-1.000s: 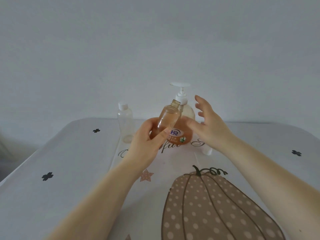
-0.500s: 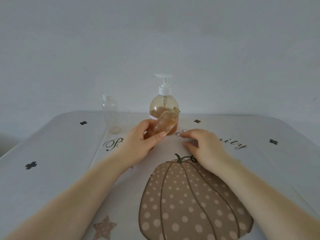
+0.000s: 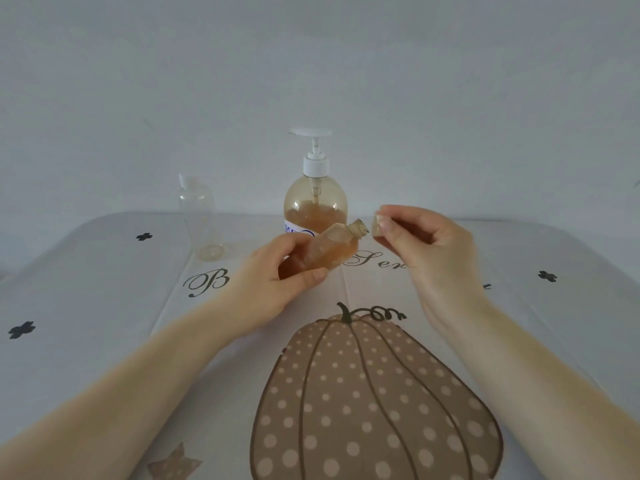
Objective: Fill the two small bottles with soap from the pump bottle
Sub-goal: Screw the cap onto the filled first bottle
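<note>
My left hand (image 3: 273, 282) grips a small bottle (image 3: 329, 249) filled with amber soap, tilted with its open threaded neck pointing up and to the right. Just right of that neck, my right hand (image 3: 429, 251) pinches a small cap (image 3: 378, 229) between thumb and fingers. Behind both hands stands the pump bottle (image 3: 315, 199), roughly half full of amber soap, with a white pump head. A second small clear bottle (image 3: 201, 220) stands capped at the back left and looks almost empty, with a thin layer of soap at its bottom.
The table (image 3: 86, 306) wears a pale cloth with a large dotted pumpkin print (image 3: 363, 410) in front of me and small dark flower marks. A plain grey wall rises right behind the table's far edge.
My right hand dropped to the table, then rose with the cap to beside the bottle's neck. The left hand lowered the soap-filled bottle and tilted it further. The camera view shifted back.
</note>
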